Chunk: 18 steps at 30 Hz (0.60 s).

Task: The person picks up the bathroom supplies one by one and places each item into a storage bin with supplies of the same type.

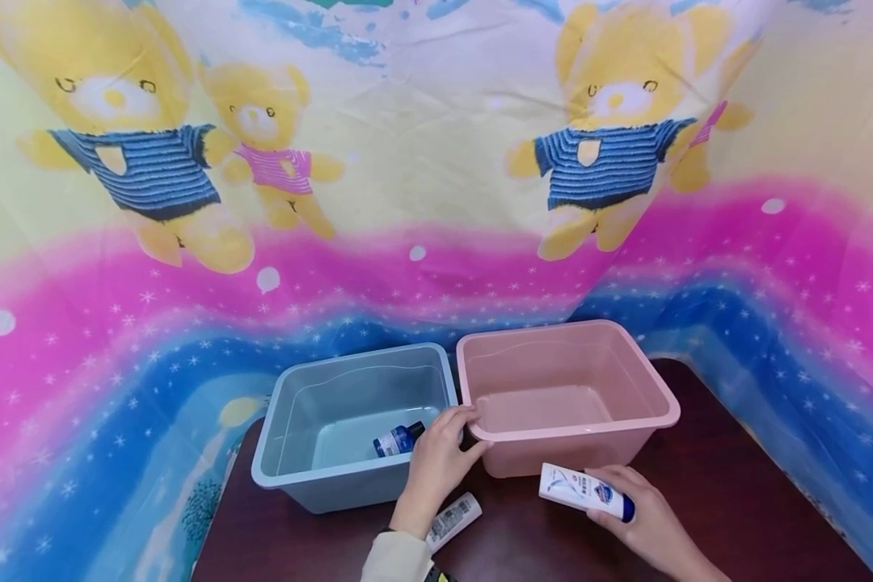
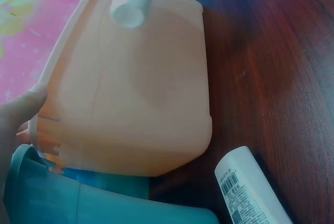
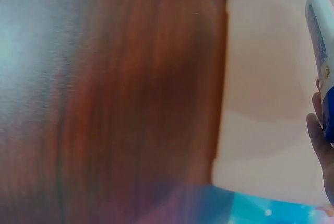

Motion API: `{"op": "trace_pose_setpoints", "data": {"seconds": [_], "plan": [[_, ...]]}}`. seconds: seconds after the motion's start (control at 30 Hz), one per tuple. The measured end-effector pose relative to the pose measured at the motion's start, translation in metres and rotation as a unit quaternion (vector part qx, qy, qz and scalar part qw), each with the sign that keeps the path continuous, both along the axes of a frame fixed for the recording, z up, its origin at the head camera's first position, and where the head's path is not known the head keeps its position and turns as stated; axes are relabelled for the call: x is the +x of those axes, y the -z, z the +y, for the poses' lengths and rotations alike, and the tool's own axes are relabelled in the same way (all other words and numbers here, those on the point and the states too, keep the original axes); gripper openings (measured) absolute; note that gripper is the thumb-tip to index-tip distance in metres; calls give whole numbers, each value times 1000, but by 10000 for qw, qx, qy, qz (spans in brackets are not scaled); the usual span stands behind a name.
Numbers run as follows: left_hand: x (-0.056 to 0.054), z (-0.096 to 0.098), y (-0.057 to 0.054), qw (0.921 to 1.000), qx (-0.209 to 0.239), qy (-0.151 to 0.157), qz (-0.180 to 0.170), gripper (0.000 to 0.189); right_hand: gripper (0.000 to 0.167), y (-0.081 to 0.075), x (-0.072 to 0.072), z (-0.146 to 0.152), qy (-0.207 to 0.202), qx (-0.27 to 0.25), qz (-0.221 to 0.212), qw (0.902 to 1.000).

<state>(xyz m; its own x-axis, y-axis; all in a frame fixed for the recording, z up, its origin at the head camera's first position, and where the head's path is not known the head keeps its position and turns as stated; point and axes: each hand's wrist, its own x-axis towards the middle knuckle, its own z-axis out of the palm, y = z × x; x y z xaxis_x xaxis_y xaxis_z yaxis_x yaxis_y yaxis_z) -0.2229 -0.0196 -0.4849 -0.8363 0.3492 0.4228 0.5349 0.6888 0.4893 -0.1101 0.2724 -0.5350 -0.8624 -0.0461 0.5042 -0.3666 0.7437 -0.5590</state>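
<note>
In the head view, a blue-capped bottle (image 1: 573, 487) with a white body is being grasped near its cap by the right hand (image 1: 651, 517), the thumb being set on one side and fingers on the other. The bottle is being held at about 6 o'clock from the pink bin (image 1: 604, 446), outside it and before its near wall. Toward the bin's 8 o'clock corner, the rim is being pinched by the left hand (image 1: 440, 462).

In hand, it seems, is a step in which the bin is being steadied while the bottle is being handled beside it. Should the bottle be going inside, a lift above the near rim, a shift toward 12 o'clock and a loosening of the right fingers would be called for.

The long axis is being held nearly crosswise: the white end is being pointed between 9 and 10 o'clock, the cap between 3 and 4, with the logo side being shown upward.

At 9 o'clock from the pink bin, a blue-grey bin (image 1: 342, 490) is standing, a small blue bottle (image 1: 393, 442) lying inside. On the table (image 1: 527, 546), a barcoded container (image 1: 456, 520) is lying near the left wrist.
</note>
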Motion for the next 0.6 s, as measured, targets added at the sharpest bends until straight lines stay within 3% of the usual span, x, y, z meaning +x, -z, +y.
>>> {"op": "trace_pose_setpoints", "data": {"seconds": [0.33,0.6], "plan": [[1,1,-1,10000,58,-17,-46,47,62,-32,0,-2,-80,201,583,9981],[1,1,-1,9999,60,-43,-74,46,63,-55,-6,0,-120,307,612,9976]]}}
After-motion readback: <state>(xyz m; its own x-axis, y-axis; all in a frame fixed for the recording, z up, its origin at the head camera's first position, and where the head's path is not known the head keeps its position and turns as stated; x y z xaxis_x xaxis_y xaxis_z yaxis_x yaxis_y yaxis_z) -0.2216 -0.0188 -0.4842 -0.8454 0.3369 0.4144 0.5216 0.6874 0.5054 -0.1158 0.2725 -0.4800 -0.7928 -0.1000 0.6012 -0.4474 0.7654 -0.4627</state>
